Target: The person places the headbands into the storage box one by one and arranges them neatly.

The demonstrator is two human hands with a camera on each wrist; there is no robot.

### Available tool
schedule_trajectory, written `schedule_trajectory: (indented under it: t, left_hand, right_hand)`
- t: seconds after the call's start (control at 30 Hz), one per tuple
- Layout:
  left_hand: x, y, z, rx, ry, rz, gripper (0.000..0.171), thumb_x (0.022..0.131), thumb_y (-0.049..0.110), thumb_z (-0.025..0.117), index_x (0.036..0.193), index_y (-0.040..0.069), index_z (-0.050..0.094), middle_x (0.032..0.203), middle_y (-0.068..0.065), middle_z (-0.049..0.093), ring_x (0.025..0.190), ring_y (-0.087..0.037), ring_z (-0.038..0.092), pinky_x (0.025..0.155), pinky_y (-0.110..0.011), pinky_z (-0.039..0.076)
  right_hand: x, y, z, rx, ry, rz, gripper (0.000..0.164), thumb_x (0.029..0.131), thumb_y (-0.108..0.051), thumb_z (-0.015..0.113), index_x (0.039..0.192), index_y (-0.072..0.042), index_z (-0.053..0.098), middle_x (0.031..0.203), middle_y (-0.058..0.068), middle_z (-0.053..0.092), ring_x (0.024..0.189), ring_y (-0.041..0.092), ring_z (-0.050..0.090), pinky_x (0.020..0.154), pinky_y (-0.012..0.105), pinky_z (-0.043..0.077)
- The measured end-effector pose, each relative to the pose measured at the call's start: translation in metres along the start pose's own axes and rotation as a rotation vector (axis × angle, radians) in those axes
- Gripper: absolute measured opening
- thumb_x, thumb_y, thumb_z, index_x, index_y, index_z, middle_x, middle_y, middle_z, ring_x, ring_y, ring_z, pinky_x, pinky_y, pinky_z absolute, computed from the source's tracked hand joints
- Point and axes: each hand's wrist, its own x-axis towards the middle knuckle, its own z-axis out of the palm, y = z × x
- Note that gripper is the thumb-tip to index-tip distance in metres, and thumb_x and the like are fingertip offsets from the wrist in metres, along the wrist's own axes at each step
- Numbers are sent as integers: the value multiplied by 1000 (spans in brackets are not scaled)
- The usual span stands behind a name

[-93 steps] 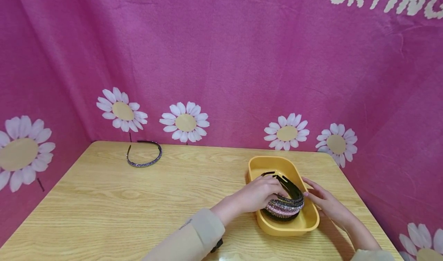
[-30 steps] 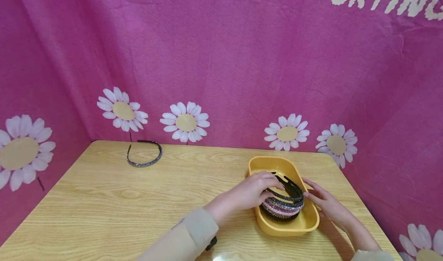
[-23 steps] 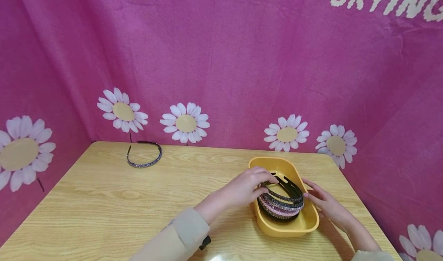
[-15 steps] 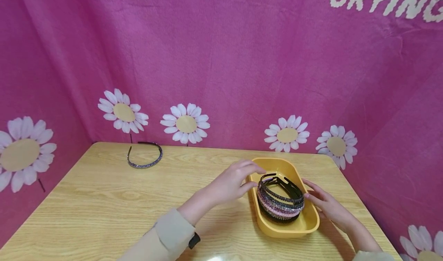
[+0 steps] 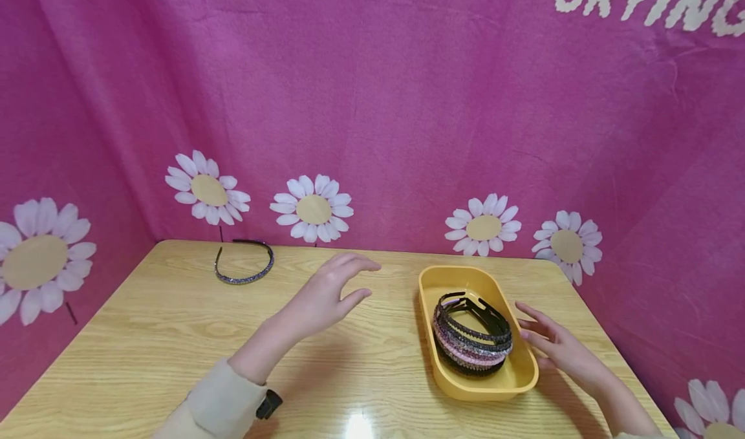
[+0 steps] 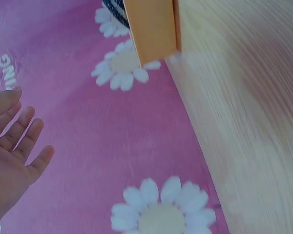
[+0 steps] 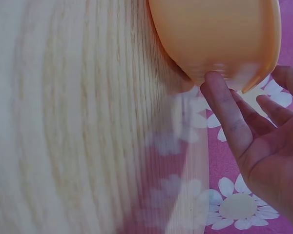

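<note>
A yellow plastic tub (image 5: 465,389) stands at the right of the table. Stacked inside it lie several glittery headbands (image 5: 473,352) in black, silver and pink. My left hand (image 5: 320,300) hovers over the middle of the table, fingers loosely bent and apart, holding nothing; the left wrist view also shows this hand (image 6: 14,151) bare. On the tub's right side my right hand (image 5: 561,350) is relaxed beside the wall. The right wrist view has its fingertips right by the tub (image 7: 215,39); whether they touch I cannot tell. One dark sparkly headband (image 5: 244,278) lies alone at the back left.
The wooden table (image 5: 192,348) meets a pink cloth backdrop (image 5: 372,103) printed with white daisies along its back and sides. A black strap (image 5: 268,404) is on my left wrist.
My left hand has come out of the tub, away from the headbands, and moved left over the table. My right hand has shifted slightly away from the tub's wall. The tub has stayed put.
</note>
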Motion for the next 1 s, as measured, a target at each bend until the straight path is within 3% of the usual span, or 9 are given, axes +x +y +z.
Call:
schedule_trajectory:
  t: [0.4,0.63,0.83,0.9,1.0]
  left_hand:
    - [-34,-49,-32,89,169,-24,44,83,4,69,125,6,56,127,-9,55,122,-25,48,101,-44,41]
    - [-51,-81,-45,139,200,-38,52,79,-1,72,127,4,54,128,-13,53,121,-28,46,100,-45,39]
    - [-66,-110,-55,202,184,-75,56,76,-2,74,127,2,53,127,-16,53,119,-31,46,97,-49,40]
    - [-71,-119,-59,211,172,-105,56,75,-3,75,127,1,53,127,-16,52,119,-32,45,97,-50,39]
    - [-78,-131,-63,212,158,-140,57,74,-5,75,127,0,53,128,-18,51,120,-35,44,98,-53,36]
  right_hand:
    - [-9,1,5,-64,-8,-40,65,98,-20,50,149,-3,14,143,38,21,103,-3,55,75,39,56]
    - [-10,5,5,-69,-19,-75,64,98,-17,50,149,-2,15,137,29,36,104,4,58,75,42,56]
    - [-10,7,5,-49,-25,-75,63,98,-17,49,149,-2,14,139,36,28,105,3,58,75,42,56]
    - [-10,8,5,-37,-34,-77,64,98,-17,49,149,-2,13,139,28,35,105,4,58,75,43,56]
    - [-10,9,4,-15,-56,-92,64,98,-16,48,149,-2,12,133,1,46,105,6,59,76,44,56]
